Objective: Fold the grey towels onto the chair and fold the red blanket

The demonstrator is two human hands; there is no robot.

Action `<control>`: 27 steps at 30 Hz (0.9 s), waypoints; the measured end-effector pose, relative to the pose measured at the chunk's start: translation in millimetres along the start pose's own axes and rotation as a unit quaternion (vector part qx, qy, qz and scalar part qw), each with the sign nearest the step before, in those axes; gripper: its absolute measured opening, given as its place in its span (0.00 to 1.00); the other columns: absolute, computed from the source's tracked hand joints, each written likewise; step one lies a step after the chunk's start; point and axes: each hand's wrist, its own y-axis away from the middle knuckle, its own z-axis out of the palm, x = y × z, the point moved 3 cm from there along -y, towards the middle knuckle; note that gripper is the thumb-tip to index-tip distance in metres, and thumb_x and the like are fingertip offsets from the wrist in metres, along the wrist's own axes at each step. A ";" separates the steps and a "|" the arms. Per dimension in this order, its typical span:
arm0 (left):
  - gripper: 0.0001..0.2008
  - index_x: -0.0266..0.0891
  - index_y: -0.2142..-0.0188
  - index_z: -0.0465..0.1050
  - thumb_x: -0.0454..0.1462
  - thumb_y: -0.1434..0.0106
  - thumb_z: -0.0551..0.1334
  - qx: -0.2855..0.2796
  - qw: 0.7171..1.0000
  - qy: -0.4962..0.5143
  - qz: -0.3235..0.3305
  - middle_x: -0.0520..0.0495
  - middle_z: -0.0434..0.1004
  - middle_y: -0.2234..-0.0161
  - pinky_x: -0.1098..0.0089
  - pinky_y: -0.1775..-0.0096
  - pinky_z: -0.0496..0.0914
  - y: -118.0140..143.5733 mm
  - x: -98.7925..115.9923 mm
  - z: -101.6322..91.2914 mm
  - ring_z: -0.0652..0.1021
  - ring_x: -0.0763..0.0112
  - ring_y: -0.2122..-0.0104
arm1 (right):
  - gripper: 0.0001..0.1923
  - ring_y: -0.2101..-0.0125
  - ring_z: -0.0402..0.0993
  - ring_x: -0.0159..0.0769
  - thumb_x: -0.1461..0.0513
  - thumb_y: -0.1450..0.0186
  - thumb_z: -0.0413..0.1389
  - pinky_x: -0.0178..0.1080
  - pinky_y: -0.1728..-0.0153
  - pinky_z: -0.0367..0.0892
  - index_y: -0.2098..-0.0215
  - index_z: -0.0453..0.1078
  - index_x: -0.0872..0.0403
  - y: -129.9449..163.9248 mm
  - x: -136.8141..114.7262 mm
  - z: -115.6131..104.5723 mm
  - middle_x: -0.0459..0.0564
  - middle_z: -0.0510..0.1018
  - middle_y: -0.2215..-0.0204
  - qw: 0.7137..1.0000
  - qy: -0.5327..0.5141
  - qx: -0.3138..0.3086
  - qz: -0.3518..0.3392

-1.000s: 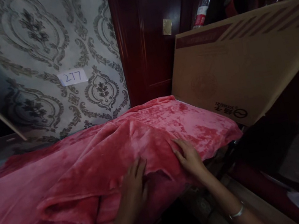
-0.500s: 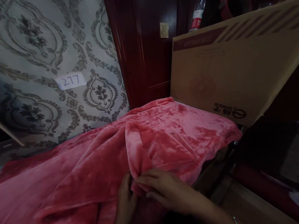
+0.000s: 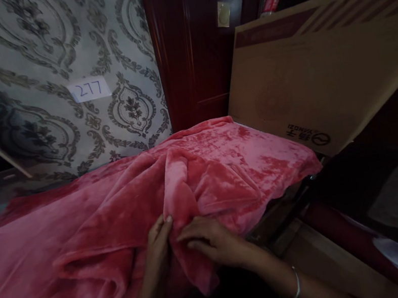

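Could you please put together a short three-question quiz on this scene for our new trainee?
1. True or false: both hands touch the pink blanket.
2. What number is on the white label on the patterned wall?
3. Which stands right of the blanket: A) cardboard box, B) ladder, C) bicycle?

Key:
1. True: the left hand and the right hand pinch a raised fold between them.
2. 277.
3. A.

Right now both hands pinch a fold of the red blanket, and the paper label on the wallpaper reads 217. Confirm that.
Not quite. In the head view the paper label reads 277, not 217. The rest holds: the left hand and right hand pinch a fold of the red blanket.
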 end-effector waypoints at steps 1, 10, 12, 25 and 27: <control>0.17 0.38 0.69 0.80 0.48 0.52 0.73 -0.007 1.000 0.007 -0.013 0.46 0.80 0.72 0.67 0.65 0.74 2.2 3.4 3.5 0.78 0.62 0.67 | 0.15 0.54 0.73 0.36 0.67 0.30 0.52 0.42 0.50 0.68 0.49 0.74 0.51 2.6 3.7 -6.6 0.50 0.80 0.55 0.999 0.030 0.031 0.008; 0.21 0.36 0.69 0.81 0.49 0.57 0.76 -0.018 0.998 0.037 -0.057 0.47 0.81 0.73 0.67 0.63 0.75 7.9 13.7 11.0 0.80 0.60 0.65 | 0.09 0.63 0.67 0.39 0.65 0.31 0.53 0.39 0.63 0.63 0.58 0.76 0.53 10.6 47.5 -51.4 0.52 0.72 0.64 0.932 0.353 0.004 0.082; 0.22 0.37 0.70 0.80 0.51 0.57 0.75 -0.007 0.999 0.002 -0.044 0.46 0.81 0.73 0.66 0.63 0.76 7.4 9.3 6.8 0.80 0.59 0.65 | 0.11 0.67 0.66 0.35 0.65 0.30 0.51 0.36 0.66 0.61 0.65 0.75 0.53 2.2 51.3 -66.9 0.49 0.71 0.67 0.942 0.329 0.023 0.064; 0.19 0.47 0.59 0.80 0.54 0.45 0.67 -0.028 0.993 -0.092 0.063 0.43 0.83 0.60 0.52 0.56 0.78 0.4 0.6 9.7 0.79 0.46 0.51 | 0.12 0.62 0.75 0.41 0.65 0.37 0.51 0.37 0.59 0.66 0.62 0.76 0.62 -40.1 153.8 -317.9 0.59 0.81 0.64 0.772 0.232 0.455 0.378; 0.19 0.50 0.60 0.80 0.52 0.49 0.70 -0.039 0.991 -0.099 0.076 0.44 0.83 0.60 0.53 0.57 0.79 -1.5 1.2 11.4 0.79 0.45 0.50 | 0.12 0.60 0.76 0.40 0.67 0.39 0.54 0.36 0.58 0.66 0.60 0.77 0.60 -22.8 166.7 -309.4 0.59 0.81 0.62 0.766 0.237 0.442 0.401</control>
